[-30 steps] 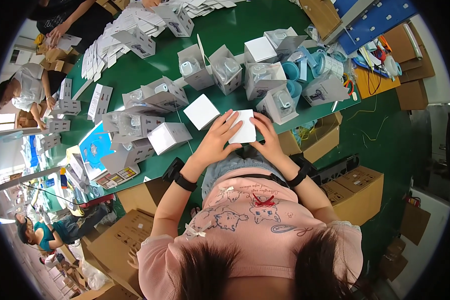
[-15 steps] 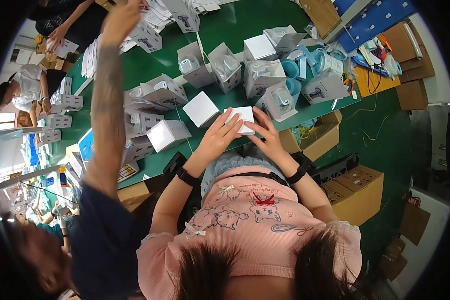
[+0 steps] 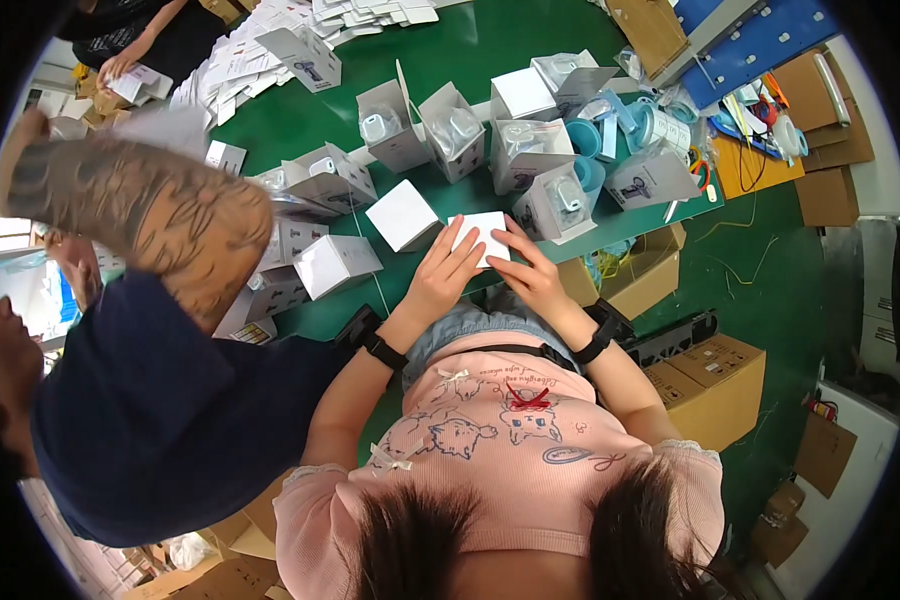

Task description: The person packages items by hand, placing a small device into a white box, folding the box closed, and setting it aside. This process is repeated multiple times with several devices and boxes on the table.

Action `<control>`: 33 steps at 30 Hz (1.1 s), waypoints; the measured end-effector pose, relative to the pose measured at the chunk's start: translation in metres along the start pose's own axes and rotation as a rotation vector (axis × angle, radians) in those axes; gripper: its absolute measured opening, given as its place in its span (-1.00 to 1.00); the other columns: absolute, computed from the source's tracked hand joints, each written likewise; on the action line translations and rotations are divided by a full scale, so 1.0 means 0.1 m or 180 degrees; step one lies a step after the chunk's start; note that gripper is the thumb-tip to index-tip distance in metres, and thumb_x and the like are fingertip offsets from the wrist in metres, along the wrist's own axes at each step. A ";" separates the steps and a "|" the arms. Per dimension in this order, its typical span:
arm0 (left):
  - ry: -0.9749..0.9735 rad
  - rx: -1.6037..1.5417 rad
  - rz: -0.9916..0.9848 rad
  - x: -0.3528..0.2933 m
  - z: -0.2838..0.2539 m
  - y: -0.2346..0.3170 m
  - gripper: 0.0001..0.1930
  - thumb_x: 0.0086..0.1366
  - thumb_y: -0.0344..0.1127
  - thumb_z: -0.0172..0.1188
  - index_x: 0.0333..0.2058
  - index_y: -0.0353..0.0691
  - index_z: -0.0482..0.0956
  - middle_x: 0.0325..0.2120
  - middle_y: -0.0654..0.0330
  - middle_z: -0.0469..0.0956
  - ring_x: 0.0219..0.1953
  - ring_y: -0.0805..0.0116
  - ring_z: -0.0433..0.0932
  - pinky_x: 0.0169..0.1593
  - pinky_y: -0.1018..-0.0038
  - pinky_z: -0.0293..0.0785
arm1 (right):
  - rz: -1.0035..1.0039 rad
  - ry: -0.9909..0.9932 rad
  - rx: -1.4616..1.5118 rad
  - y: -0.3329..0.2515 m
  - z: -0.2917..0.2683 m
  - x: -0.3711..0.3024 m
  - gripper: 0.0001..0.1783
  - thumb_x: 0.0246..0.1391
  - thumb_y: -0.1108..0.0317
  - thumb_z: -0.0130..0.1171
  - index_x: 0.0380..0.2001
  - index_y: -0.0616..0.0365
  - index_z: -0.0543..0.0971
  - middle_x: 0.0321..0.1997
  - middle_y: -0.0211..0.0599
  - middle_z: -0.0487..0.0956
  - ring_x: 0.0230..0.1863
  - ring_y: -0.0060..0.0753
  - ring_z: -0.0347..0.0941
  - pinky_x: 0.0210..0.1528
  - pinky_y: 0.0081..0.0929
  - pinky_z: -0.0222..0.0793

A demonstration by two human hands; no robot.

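Note:
A closed white carton (image 3: 483, 238) stands at the near edge of the green table, between my two hands. My left hand (image 3: 444, 267) lies along its left side with the fingers over the top. From the right, my right hand (image 3: 532, 270) presses its fingers on the top and the right side. Just left of it is another closed white carton (image 3: 403, 216), and a third closed carton (image 3: 336, 266) sits farther left. Behind my hands stand several open cartons, among them one (image 3: 560, 203) holding a bagged light-blue device.
Beside me on the left, a co-worker's tattooed arm (image 3: 140, 205) reaches across. Flat white cartons (image 3: 245, 70) are piled at the back left. Light-blue parts (image 3: 585, 140) and scissors (image 3: 703, 170) lie at the right. A cardboard box (image 3: 645, 275) stands below the table edge.
The co-worker's arm has swung from the back of the table to the left, and an upright carton there is gone. My hands have stayed on the carton, with slight finger shifts.

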State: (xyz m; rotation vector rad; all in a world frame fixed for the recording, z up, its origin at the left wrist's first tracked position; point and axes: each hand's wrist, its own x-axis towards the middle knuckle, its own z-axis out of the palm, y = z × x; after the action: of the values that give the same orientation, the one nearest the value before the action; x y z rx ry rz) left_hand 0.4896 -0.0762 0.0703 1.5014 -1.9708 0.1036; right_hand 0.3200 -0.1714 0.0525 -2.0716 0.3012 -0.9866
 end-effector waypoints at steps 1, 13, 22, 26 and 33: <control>-0.0037 -0.0126 -0.0067 -0.01 -0.01 0.02 -0.58 -0.01 -0.42 0.26 -0.12 -0.36 0.47 0.01 0.00 0.37 0.14 -0.07 0.27 0.08 0.12 0.34 | 0.0014 -0.0080 0.0026 -0.02 -0.03 0.02 -0.70 -0.17 0.60 0.21 -0.27 0.16 0.59 0.08 -0.13 0.39 0.23 0.07 0.17 0.13 -0.23 0.25; 0.0478 -0.1091 -0.0687 -0.18 0.15 0.08 -0.72 -0.02 -0.57 0.23 -0.28 -0.41 0.43 -0.04 -0.09 0.43 0.14 -0.22 0.24 0.10 0.12 0.30 | -0.0120 -0.0240 -0.0048 0.03 -0.06 0.03 -0.71 -0.21 0.64 0.23 -0.30 0.19 0.57 0.01 -0.11 0.42 0.16 0.14 0.24 0.08 -0.19 0.29; 0.0551 -0.0473 -0.0177 -0.26 0.23 -0.07 -0.72 -0.06 -0.50 0.27 -0.33 -0.38 0.43 -0.04 -0.03 0.43 0.12 -0.13 0.29 0.09 0.06 0.29 | -0.0243 -0.0453 -0.0346 0.02 -0.10 0.09 -0.69 -0.22 0.63 0.23 -0.29 0.19 0.56 0.04 -0.15 0.39 0.18 0.14 0.21 0.10 -0.16 0.26; 0.0296 -0.0342 -0.0314 -0.17 0.16 0.13 -0.72 -0.03 -0.47 0.24 -0.28 -0.34 0.46 -0.04 0.04 0.44 0.12 -0.03 0.31 0.11 0.03 0.24 | -0.0197 -0.0488 -0.0370 -0.05 -0.11 0.05 -0.66 -0.21 0.62 0.22 -0.25 0.17 0.54 0.06 -0.15 0.37 0.18 0.15 0.20 0.12 -0.14 0.23; 0.0183 0.0206 -0.0183 -0.03 0.17 0.12 -0.70 0.07 -0.46 0.12 -0.16 -0.30 0.49 -0.03 0.12 0.44 0.11 0.04 0.33 0.15 0.03 0.16 | -0.0124 -0.0274 -0.0753 -0.14 -0.44 -0.31 -0.50 -0.21 0.52 0.24 -0.08 0.15 0.45 0.04 -0.15 0.36 0.08 0.04 0.29 0.07 -0.19 0.26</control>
State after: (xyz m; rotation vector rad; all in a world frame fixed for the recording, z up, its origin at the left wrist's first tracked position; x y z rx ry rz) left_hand 0.4715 -0.0772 0.0591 1.5777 -1.8935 0.1854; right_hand 0.2657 -0.1715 0.0622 -2.3351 0.3480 -0.9180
